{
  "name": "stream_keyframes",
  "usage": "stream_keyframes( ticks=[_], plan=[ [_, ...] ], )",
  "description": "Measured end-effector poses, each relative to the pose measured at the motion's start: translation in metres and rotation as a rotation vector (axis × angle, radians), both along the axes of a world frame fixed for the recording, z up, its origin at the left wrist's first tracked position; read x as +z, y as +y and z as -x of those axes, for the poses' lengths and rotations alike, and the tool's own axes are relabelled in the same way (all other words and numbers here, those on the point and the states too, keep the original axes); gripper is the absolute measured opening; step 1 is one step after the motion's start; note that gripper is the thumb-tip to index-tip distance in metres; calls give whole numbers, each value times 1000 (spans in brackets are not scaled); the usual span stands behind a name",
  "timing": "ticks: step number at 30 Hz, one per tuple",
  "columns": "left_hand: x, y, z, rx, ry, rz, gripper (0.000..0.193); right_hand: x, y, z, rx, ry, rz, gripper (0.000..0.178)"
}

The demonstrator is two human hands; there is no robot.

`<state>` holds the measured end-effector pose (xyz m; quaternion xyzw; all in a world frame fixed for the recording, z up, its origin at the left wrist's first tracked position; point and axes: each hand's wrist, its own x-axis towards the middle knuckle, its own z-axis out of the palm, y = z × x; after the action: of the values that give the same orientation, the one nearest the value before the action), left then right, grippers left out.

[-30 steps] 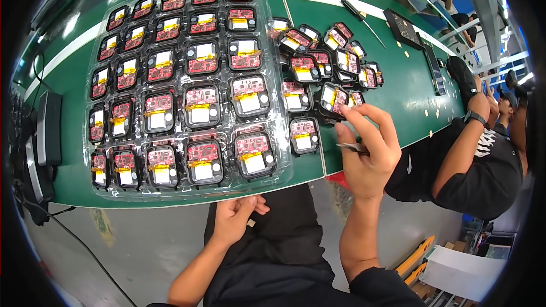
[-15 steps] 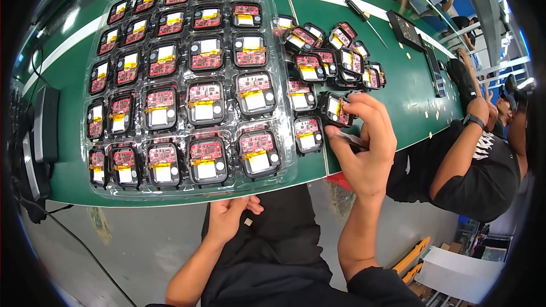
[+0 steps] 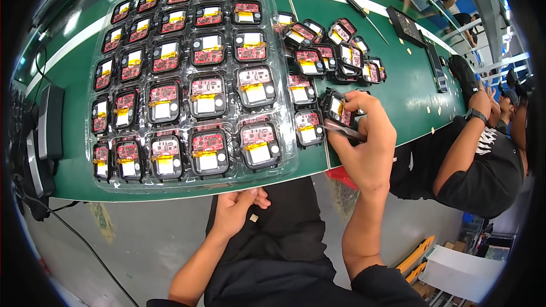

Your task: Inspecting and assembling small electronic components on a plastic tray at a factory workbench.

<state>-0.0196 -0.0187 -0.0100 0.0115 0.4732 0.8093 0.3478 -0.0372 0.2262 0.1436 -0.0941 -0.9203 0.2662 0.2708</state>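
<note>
My right hand is closed at the table's front edge. Its thumb and index finger grip a black smartwatch housing with a red circuit board and yellow tape. A slim metal tool, perhaps tweezers, lies across the same fingers. Beyond the hand, several similar housings are heaped loosely. To the left, a clear plastic tray carries rows of such housings in its pockets. Below the table edge, over my lap, my left hand rests with fingers loosely bent and a little apart; nothing shows in it.
A screwdriver lies at the back of the green table. Behind it are a black tray and small tan scraps. Black devices stand at the left. Another person sits close on the right.
The view has shifted slightly. My right hand stays at the same housing, and the metal tool shows more clearly beneath it. My left hand has barely moved.
</note>
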Motion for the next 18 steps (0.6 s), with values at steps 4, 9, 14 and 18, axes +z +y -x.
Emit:
stream_keyframes(
  ticks=[4, 9, 14, 18],
  plan=[
    [1, -5, 1, -10, -40, 1, 18, -3, 5, -10, -34, 69, 64, 43],
    [0, -4, 0, -1, -23, -30, 19, 2, 26, -16, -121, 223, 216, 36],
    [2, -10, 3, 5, -89, 9, 16, 6, 44, -16, -134, -18, 238, 37],
    [0, -8, 4, -1, -84, -62, 18, 12, 34, -12, -133, -47, 262, 38]
  ],
)
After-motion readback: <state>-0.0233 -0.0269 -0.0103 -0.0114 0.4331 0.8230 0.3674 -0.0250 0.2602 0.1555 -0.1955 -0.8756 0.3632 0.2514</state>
